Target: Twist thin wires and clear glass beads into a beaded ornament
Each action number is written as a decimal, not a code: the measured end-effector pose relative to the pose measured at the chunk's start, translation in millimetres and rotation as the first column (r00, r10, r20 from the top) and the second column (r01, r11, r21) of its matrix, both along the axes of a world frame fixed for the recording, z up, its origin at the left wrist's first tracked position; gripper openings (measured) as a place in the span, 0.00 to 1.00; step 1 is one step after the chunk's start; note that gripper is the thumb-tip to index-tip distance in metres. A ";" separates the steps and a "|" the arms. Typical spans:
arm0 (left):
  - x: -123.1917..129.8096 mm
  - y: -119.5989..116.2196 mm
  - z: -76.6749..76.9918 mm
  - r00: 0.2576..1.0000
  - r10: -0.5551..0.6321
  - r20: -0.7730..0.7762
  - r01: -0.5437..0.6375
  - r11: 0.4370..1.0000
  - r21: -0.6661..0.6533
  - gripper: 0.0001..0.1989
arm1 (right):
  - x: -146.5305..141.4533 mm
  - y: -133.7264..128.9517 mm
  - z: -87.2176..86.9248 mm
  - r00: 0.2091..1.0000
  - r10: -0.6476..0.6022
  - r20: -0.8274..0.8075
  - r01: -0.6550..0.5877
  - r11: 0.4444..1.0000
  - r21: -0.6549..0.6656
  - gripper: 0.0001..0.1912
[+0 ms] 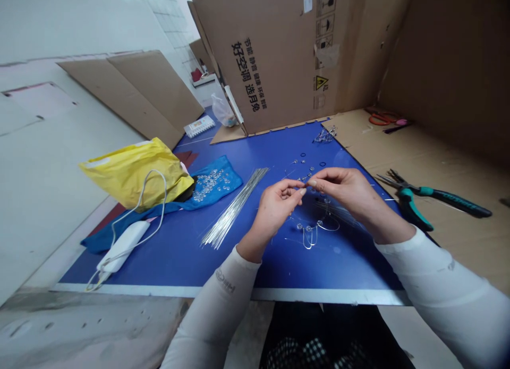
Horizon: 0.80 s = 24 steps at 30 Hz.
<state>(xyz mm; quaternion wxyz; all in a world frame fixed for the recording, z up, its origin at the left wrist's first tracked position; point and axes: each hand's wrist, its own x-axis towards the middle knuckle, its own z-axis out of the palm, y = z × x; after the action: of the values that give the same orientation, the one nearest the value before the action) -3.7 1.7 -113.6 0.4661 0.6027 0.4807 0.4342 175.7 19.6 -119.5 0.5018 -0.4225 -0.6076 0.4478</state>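
Bench notes, clock positions taken from the hands as centre, 12 straight ahead.

At 8 o'clock, a white power adapter (123,246) with its cable lies on a blue board (167,268). Near 9, a yellow plastic bag (135,173) sits beside a blue cloth (223,178) strewn with clear crystal beads (209,183). Just left of the hands lies a straight bundle of silver wires (233,208).

Left hand (279,212): fingers curled, thumb and forefinger pinching a fine wire piece (303,184), held at mid-board. It is too thin to make out in detail. Right hand (340,191): fingers bent, thumb and forefinger closing on the same spot from the other side, apparently gripping it too.

At 6, bent wire loops (308,236) lie on the board. At 12, small black rings (303,155) and a wire cluster (324,135). At 3, teal-handled pliers (434,199) rest on cardboard; at 2, red-handled scissors (382,118).

Fingertip pinch, wrists raised off the board: seems the steadiest hold for wire this fine.
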 end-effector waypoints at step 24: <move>-2.4 -0.6 6.8 0.978 -0.014 0.208 0.033 0.996 -0.088 0.10 | 27.4 4.5 14.0 0.968 0.208 -0.140 -0.237 0.941 -0.242 0.17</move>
<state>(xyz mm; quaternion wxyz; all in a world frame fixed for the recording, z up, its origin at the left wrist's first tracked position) -6.2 1.1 -106.8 0.5454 0.5380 0.4417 0.4668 203.2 24.1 -105.5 0.4225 -0.3864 -0.5591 0.5997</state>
